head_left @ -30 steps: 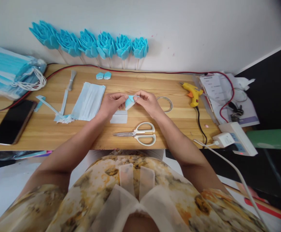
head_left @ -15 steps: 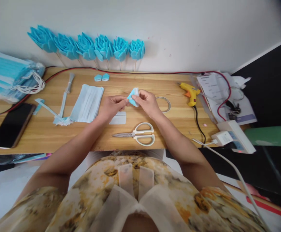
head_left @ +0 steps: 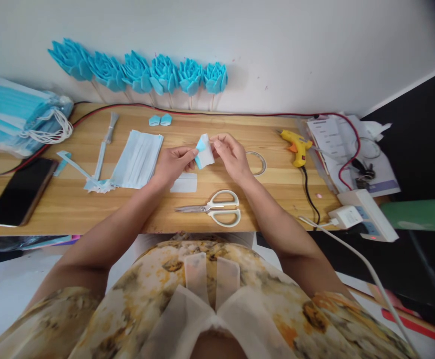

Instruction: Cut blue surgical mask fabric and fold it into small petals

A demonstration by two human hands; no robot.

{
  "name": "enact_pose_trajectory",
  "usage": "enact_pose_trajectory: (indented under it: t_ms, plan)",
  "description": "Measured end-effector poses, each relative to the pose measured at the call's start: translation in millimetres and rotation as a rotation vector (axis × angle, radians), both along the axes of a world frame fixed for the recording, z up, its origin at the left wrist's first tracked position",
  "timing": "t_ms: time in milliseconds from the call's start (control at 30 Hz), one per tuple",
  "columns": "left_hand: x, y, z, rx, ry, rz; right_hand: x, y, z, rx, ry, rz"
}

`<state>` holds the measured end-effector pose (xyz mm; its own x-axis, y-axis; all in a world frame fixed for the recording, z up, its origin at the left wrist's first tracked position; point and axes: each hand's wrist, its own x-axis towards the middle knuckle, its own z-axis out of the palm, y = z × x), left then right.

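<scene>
Over the middle of the wooden desk (head_left: 53, 209), both my hands pinch a small folded piece of blue mask fabric (head_left: 203, 149). My left hand (head_left: 173, 164) grips its lower left edge with thumb and forefinger. Fingertips of my right hand (head_left: 230, 154) hold its upper right edge. A small white fabric rectangle (head_left: 183, 183) lies on the desk just below my left hand. White-handled scissors (head_left: 213, 209) rest shut nearer the front edge.
Opened face masks (head_left: 137, 158) and cut strips (head_left: 79, 169) lie to the left, beside a phone (head_left: 21, 189) and a mask stack (head_left: 19, 114). Blue fabric flowers (head_left: 138, 72) lean on the wall. A tape ring (head_left: 258, 162), yellow glue gun (head_left: 295, 144), papers and a power strip (head_left: 367, 214) lie to the right.
The folded blue piece has been turned and lifted slightly between my fingers, now showing more of its white side. Both hands stay in about the same place.
</scene>
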<state>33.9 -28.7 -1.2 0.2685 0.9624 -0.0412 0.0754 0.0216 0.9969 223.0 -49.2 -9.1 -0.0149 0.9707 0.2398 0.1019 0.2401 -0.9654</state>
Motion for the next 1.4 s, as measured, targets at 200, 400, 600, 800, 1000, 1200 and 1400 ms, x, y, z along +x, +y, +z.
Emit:
enact_pose_trajectory:
  t_ms: [200, 400, 600, 800, 1000, 1200, 1400]
  plan:
    - [-2.6, 2.8, 0.5, -0.045, -0.125, 0.029, 3.2, 1.6, -3.6, 0.155, -0.255, 0.016]
    - [-3.3, 3.4, 1.9, -0.213, -0.259, 0.006, 3.0, 5.6, -5.7, 0.55, -0.674, 0.089]
    - [-1.2, 2.2, -1.0, -0.247, -0.299, -0.008, 2.5, 8.3, -13.7, 0.581, -0.688, 0.029]
    - [-1.6, 3.1, -1.3, -0.134, -0.223, 0.007, 1.2, 5.1, -14.0, 0.42, -0.498, -0.049]
    - [-0.4, 2.3, -2.2, -0.052, -0.156, 0.017, -4.1, 2.2, -8.6, 0.139, -0.219, -0.055]
    - [-0.8, 1.7, -2.6, -0.037, -0.157, 0.009, -9.1, 3.3, -9.0, -0.078, 0.045, -0.006]
    - [-1.9, -1.8, -0.2, 0.028, -0.065, 0.011, -9.2, 2.5, -6.8, -0.131, 0.101, -0.025]
